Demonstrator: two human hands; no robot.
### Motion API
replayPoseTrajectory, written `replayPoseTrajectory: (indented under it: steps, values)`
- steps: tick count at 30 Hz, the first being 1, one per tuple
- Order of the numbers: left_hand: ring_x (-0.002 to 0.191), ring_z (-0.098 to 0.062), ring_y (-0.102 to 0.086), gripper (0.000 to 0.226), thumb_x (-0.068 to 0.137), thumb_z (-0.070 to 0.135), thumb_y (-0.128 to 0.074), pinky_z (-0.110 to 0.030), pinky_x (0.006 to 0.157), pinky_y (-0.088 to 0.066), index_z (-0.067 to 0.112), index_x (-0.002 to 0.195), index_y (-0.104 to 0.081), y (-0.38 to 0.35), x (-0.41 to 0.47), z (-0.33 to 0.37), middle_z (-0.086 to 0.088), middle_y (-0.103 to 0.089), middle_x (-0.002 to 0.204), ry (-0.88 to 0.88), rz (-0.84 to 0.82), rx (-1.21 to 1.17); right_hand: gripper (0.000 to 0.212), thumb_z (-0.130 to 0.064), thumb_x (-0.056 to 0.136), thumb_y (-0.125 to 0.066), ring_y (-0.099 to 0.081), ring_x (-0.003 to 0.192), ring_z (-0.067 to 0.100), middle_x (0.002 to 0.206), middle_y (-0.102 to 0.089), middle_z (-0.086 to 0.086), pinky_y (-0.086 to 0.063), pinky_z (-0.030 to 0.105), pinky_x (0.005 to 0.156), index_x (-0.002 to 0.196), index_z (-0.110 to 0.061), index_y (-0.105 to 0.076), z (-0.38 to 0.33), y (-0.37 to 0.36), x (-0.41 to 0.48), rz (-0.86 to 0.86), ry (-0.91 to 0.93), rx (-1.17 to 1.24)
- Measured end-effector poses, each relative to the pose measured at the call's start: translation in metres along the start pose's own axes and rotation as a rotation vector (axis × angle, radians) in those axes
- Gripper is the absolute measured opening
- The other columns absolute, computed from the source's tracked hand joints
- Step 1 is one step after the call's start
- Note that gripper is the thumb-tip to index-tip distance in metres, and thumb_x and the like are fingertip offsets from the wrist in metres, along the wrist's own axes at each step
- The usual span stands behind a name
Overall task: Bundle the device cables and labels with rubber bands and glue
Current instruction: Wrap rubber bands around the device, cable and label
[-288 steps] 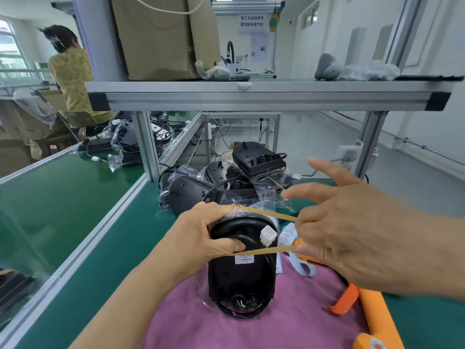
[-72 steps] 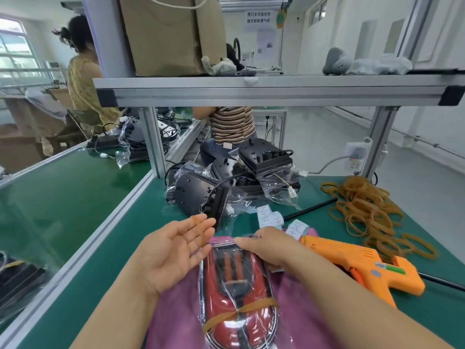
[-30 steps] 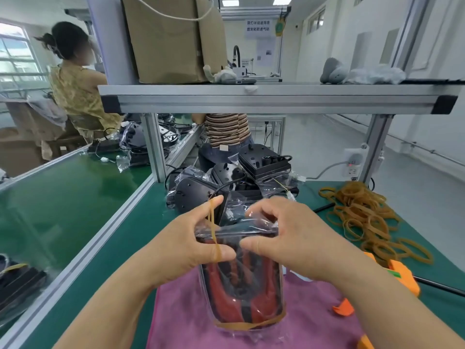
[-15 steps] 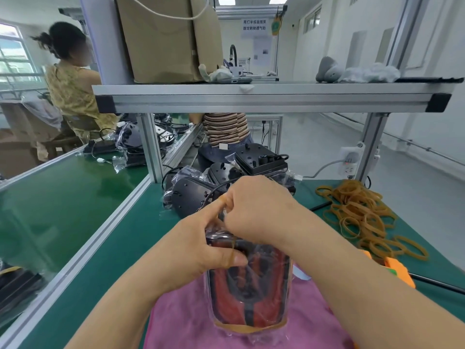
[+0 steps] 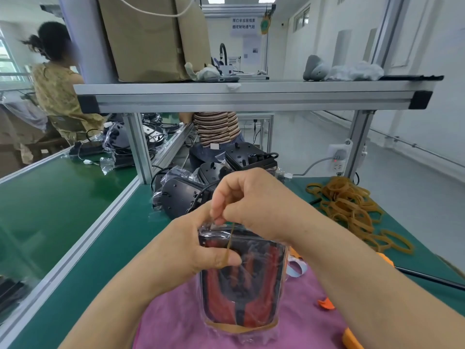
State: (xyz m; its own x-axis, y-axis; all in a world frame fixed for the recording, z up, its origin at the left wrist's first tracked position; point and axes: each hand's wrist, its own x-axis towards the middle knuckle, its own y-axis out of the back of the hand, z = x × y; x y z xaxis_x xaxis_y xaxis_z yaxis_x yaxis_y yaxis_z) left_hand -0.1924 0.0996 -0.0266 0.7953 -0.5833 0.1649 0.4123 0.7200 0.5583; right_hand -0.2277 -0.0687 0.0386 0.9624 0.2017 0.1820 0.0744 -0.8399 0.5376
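While it's standing upright on the pink cloth (image 5: 176, 323) at the bottom middle of the frame, the bagged red-and-black device (image 5: 241, 285) already has a bottom rubber band (image 5: 241, 329) around its lower end. The left hand (image 5: 186, 250) grips the bag's upper left edge, thumb pressed flat across the front; the other fingers are behind it, mostly out of view. An upper rubber band (image 5: 229, 241) runs from over that thumb up to the right hand (image 5: 256, 205), which pinches it between thumb and forefinger just above the top of the bag, the other fingers curled in.

Bits of an orange plastic tool (image 5: 352, 340) peek out at lower right, mostly hidden by the right arm, and a pale paper label (image 5: 297, 268) sits just right of the bag.

Further back on the green bench (image 5: 88, 248), there's a loose pile of rubber bands (image 5: 352, 210) at middle right and a heap of bagged black devices (image 5: 181, 195) just behind the hands. Above that is an aluminium shelf (image 5: 251, 96) with a cardboard box (image 5: 151, 39) at upper left.
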Motion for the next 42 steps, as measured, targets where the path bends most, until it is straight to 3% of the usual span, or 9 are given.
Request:
replayPoseTrajectory:
  steps: [11, 16, 20, 24, 28, 32, 36, 39, 42]
  values:
    - [0.104, -0.019, -0.07, 0.069, 0.059, 0.058, -0.087, -0.048, 0.097, -0.053, 0.039, 0.122, -0.064, -0.001, -0.002, -0.011, 0.002, -0.074, 0.11, -0.036, 0.024, -0.129, 0.024, 0.007, 0.078, -0.059, -0.059, 0.056, -0.005, 0.068, -0.071, -0.008, -0.043, 0.009, 0.054, 0.083, -0.013, -0.071, 0.015, -0.007, 0.004, -0.023, -0.05, 0.047]
    - [0.103, -0.016, -0.071, 0.066, 0.06, 0.056, -0.087, -0.043, 0.095, -0.055, 0.04, 0.12, -0.064, 0.0, -0.002, -0.011, 0.003, -0.074, 0.109, -0.04, 0.02, -0.126, 0.021, 0.006, 0.078, -0.063, -0.057, 0.055, -0.005, 0.063, -0.068, -0.01, -0.043, 0.009, 0.054, 0.084, -0.012, -0.072, 0.016, -0.008, 0.003, -0.007, -0.053, 0.056]
    - [0.105, -0.011, -0.069, 0.075, 0.061, 0.054, -0.088, -0.041, 0.097, -0.051, 0.048, 0.128, -0.057, 0.001, -0.002, -0.011, 0.009, -0.072, 0.114, -0.028, 0.015, -0.085, 0.026, 0.003, 0.076, -0.058, -0.054, 0.056, 0.004, 0.074, -0.071, 0.005, -0.046, 0.017, 0.052, 0.079, -0.019, -0.071, 0.012, -0.007, 0.0, 0.079, -0.025, -0.017]
    - [0.103, -0.004, -0.068, 0.084, 0.055, 0.06, -0.086, -0.043, 0.098, -0.052, 0.068, 0.128, -0.046, 0.002, -0.004, -0.011, 0.023, -0.064, 0.115, 0.018, 0.037, -0.04, 0.035, 0.006, 0.074, -0.052, -0.046, 0.044, 0.0, 0.063, -0.062, -0.007, -0.036, 0.016, 0.046, 0.063, -0.025, -0.065, 0.009, 0.002, -0.005, 0.203, -0.009, -0.233]
    - [0.095, 0.008, -0.064, 0.078, 0.057, 0.066, -0.078, -0.041, 0.097, -0.052, 0.071, 0.127, -0.044, 0.002, -0.007, -0.013, 0.035, -0.058, 0.113, 0.02, 0.047, 0.027, 0.035, 0.007, 0.069, -0.049, -0.043, 0.048, 0.002, 0.056, -0.052, -0.013, -0.04, 0.025, 0.054, 0.059, -0.023, -0.066, 0.009, 0.014, -0.015, 0.269, -0.043, -0.44]
    - [0.1, -0.009, -0.071, 0.078, 0.06, 0.059, -0.082, -0.041, 0.093, -0.056, 0.066, 0.129, -0.046, 0.004, -0.011, -0.02, 0.024, -0.063, 0.116, 0.033, 0.071, -0.073, 0.038, 0.007, 0.071, -0.047, -0.052, 0.055, 0.003, 0.067, -0.059, -0.014, -0.046, 0.026, 0.057, 0.062, -0.023, -0.069, 0.014, 0.036, -0.026, 0.316, -0.126, -0.524]
    - [0.106, -0.009, -0.069, 0.08, 0.06, 0.06, -0.083, -0.043, 0.095, -0.054, 0.064, 0.131, -0.046, 0.004, -0.013, -0.026, 0.019, -0.064, 0.122, 0.03, 0.085, -0.09, 0.042, 0.004, 0.075, -0.05, -0.063, 0.075, 0.011, 0.079, -0.065, -0.013, -0.056, 0.032, 0.072, 0.065, -0.033, -0.067, 0.022, 0.041, -0.037, 0.261, -0.181, -0.592]
    - [0.106, -0.012, -0.07, 0.081, 0.06, 0.06, -0.085, -0.043, 0.094, -0.055, 0.063, 0.132, -0.047, 0.004, -0.015, -0.029, 0.015, -0.064, 0.125, 0.036, 0.083, -0.122, 0.041, -0.001, 0.077, -0.05, -0.064, 0.085, 0.011, 0.089, -0.07, -0.013, -0.054, 0.032, 0.078, 0.082, -0.035, -0.074, 0.037, 0.04, -0.041, 0.201, -0.23, -0.635]
    - [0.108, -0.013, -0.069, 0.084, 0.058, 0.062, -0.085, -0.043, 0.093, -0.055, 0.062, 0.133, -0.047, 0.003, -0.017, -0.029, 0.017, -0.063, 0.126, 0.028, 0.082, -0.131, 0.041, -0.006, 0.077, -0.052, -0.06, 0.073, 0.002, 0.09, -0.069, -0.015, -0.05, 0.024, 0.068, 0.096, -0.033, -0.076, 0.054, 0.038, -0.039, 0.101, -0.329, -0.604]
